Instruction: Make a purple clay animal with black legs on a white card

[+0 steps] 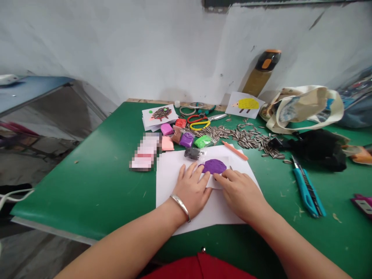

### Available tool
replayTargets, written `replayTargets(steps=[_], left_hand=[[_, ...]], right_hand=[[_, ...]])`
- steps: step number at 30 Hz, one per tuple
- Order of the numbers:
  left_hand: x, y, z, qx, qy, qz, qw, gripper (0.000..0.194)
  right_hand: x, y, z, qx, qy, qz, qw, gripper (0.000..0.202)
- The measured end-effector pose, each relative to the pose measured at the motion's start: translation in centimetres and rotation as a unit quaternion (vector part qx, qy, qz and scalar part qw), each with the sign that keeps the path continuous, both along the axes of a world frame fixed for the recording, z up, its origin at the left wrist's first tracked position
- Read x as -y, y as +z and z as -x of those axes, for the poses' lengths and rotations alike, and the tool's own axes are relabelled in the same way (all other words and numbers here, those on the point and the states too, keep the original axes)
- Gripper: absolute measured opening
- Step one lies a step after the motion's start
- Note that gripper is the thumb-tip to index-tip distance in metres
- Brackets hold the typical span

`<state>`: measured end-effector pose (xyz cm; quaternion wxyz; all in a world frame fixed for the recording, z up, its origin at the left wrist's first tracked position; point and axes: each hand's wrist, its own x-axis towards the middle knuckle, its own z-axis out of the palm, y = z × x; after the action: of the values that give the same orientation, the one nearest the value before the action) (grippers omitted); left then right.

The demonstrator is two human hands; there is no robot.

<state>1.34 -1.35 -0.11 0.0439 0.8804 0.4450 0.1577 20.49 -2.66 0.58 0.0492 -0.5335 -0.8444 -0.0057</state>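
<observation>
A flat oval of purple modelling clay lies on a small white card, on top of a larger white sheet. My left hand, a silver bangle at its wrist, rests with fingers spread on the card at the clay's left edge. The curled fingers of my right hand press together at the clay's lower right edge. Something thin and grey shows just above those fingers; its kind is hidden. Beyond the clay sits a bag of black clay. An orange stick-like tool lies on the sheet's far right part.
Bags of coloured clay, scissors and loose sunflower seeds lie farther back. Hedgehog pictures stand behind. A teal utility knife, blade out, lies right, near a black bag. A bottle stands against the wall.
</observation>
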Motion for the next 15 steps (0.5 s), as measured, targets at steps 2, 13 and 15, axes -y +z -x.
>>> replayTargets(steps=[2, 13, 15], left_hand=[[-0.01, 0.02, 0.0, 0.001, 0.001, 0.001, 1.0, 0.041], [0.16, -0.16, 0.31, -0.002, -0.001, 0.02, 1.0, 0.044], [0.19, -0.1, 0.38, -0.002, -0.003, 0.028, 1.0, 0.044]], right_hand=[[-0.05, 0.0, 0.07, 0.002, -0.001, 0.003, 1.0, 0.039], [0.12, -0.19, -0.02, -0.038, 0.0, -0.013, 0.999, 0.039], [0.1, -0.26, -0.06, -0.034, 0.004, -0.015, 0.999, 0.036]])
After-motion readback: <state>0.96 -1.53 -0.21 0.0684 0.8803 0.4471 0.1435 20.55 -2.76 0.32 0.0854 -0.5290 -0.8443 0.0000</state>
